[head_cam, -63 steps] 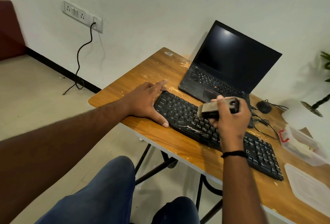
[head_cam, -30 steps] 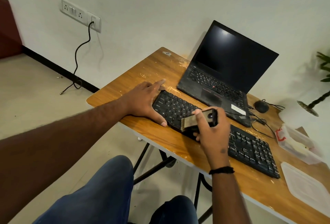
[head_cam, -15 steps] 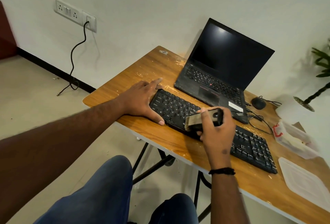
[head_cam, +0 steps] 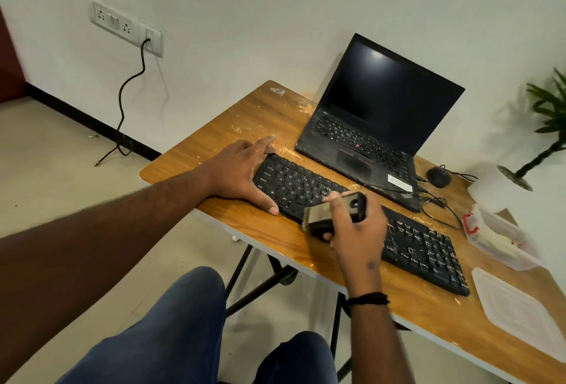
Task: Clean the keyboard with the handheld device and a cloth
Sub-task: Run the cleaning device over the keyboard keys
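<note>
Brushing the near edge of the keyboard while my other hand pins its left end.

My right hand (head_cam: 352, 230), at centre frame, is curled tight round the small black handheld device with a tan brush head (head_cam: 332, 213), bristles pointing left and down onto the front edge of the long black plastic keyboard (head_cam: 422, 248). The keyboard lies on the scuffed wooden tabletop (head_cam: 214, 150), its long axis running from centre frame down to the lower right, so most of the uncleaned keys, I judge, stretch away to the right of my right hand. My left hand (head_cam: 242, 173) lies flat with straight fingers, holding nothing, pressed against the keyboard's left end. The next sweeps should follow that long axis rightward; I see no cloth in view.
</note>
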